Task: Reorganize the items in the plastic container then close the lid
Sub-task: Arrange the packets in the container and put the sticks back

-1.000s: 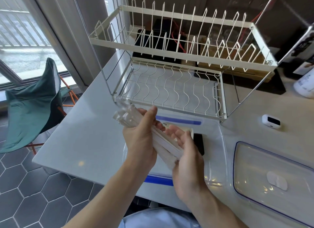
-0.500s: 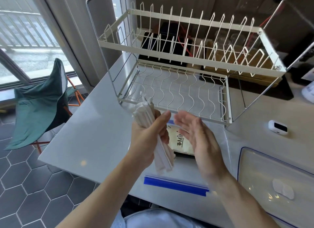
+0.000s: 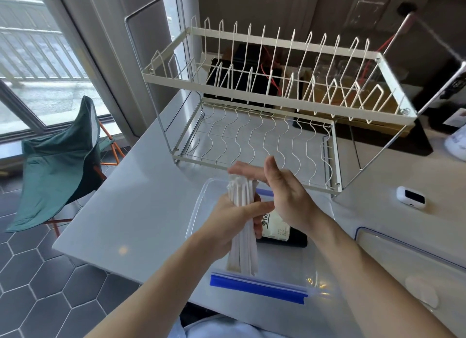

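Straws gripped upright in left hand above container.

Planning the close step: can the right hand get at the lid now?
Probably yes. The right hand is open, flat against the top of the straws, holding nothing; the lid lies uncovered on the counter just to its right.

Print is seen only on the white packet lying in the plastic container: a round logo mark followed by a large dark "M" (the rest is cut off by the left hand and right hand). Smaller lines are printed beneath, too blurred to be read. No other legible text is found.
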